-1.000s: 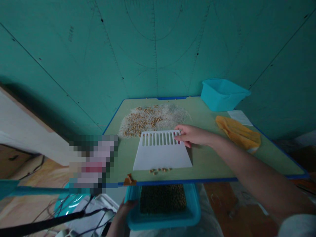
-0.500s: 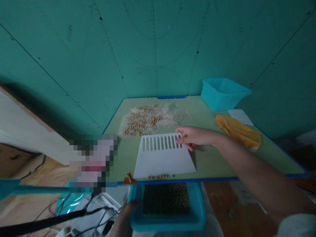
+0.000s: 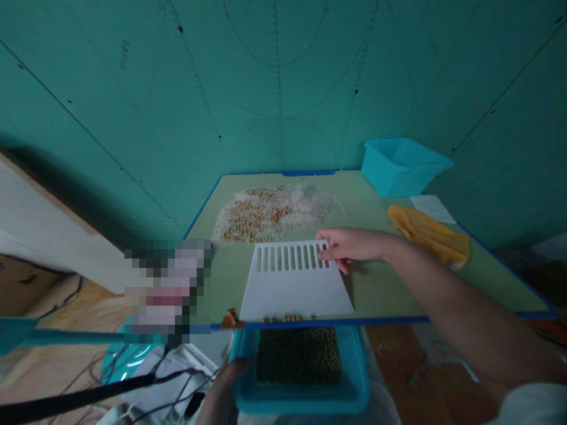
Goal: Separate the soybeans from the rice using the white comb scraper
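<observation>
My right hand (image 3: 349, 245) grips the top right corner of a white slotted scraper (image 3: 295, 283) lying on the green board (image 3: 390, 289). A few beans (image 3: 287, 318) sit at the scraper's lower edge, right at the board's blue front rim. Below that rim my left hand (image 3: 221, 392) holds the left side of a blue tub (image 3: 301, 398) filled with dark beans. A pile of beans mixed with white grains (image 3: 270, 212) lies at the back of the board, beyond the scraper.
An empty blue tub (image 3: 401, 165) stands at the board's back right, with a yellow cloth (image 3: 429, 239) and a white paper (image 3: 432, 208) near it. A teal mat wall rises behind. Cables and a dark rod (image 3: 88, 398) lie low on the left.
The scraper slid toward me, pushing the few beans from mid-board to the front rim. The blue tub under the rim shifted slightly right.
</observation>
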### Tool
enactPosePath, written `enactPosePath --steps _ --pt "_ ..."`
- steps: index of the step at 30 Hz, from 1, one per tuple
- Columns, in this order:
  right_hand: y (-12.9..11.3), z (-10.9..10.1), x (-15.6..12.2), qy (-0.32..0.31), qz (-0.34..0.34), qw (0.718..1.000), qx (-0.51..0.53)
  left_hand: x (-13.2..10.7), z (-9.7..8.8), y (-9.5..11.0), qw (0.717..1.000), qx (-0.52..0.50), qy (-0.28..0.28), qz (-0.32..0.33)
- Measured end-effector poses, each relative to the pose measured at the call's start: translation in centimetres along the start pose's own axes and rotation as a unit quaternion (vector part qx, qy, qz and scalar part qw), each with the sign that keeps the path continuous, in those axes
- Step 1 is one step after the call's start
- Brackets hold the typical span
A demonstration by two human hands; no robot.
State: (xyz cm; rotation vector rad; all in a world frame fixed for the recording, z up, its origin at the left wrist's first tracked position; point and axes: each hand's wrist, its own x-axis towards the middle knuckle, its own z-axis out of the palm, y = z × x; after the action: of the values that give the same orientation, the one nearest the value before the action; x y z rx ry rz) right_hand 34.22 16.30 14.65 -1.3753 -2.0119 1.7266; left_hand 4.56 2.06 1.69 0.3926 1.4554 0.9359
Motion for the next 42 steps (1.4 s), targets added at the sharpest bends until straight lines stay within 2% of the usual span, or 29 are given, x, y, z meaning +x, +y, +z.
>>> enactPosePath --steps 6,9,17,26,32,38,42 --pt "0.1 0.0 0.1 -0.008 -0.001 1.000 -0.004 -1.3 0.2 0.9 1.000 -0.002 -0.026 0.001" --pt "0.1 0.1 0.0 -0.012 0.000 1.000 0.001 -1.0 0.1 0.8 1.000 -0.001 -0.023 -0.001" --pt "0.3 0.0 0.0 -0.019 -0.025 0.999 0.022 3.4 -1.4 -1.0 0.998 0.014 0.045 -0.041" --pt "0.5 -0.1 -0.1 -0.035 -0.061 0.997 0.030 5.8 -2.0 -1.0 0.997 0.027 0.050 -0.052" --pt "0.6 -0.1 -0.2 -0.061 -0.084 0.993 0.050 5.8 -1.9 -0.8 0.998 0.021 0.051 -0.040" --pt "0.3 0.0 -0.4 -0.059 -0.077 0.994 0.059 4.6 -2.1 -0.9 0.998 0.001 0.043 -0.041" --pt "0.3 0.0 -0.4 -0.056 -0.079 0.994 0.055 4.9 -2.3 -1.1 0.998 0.001 0.048 -0.051"
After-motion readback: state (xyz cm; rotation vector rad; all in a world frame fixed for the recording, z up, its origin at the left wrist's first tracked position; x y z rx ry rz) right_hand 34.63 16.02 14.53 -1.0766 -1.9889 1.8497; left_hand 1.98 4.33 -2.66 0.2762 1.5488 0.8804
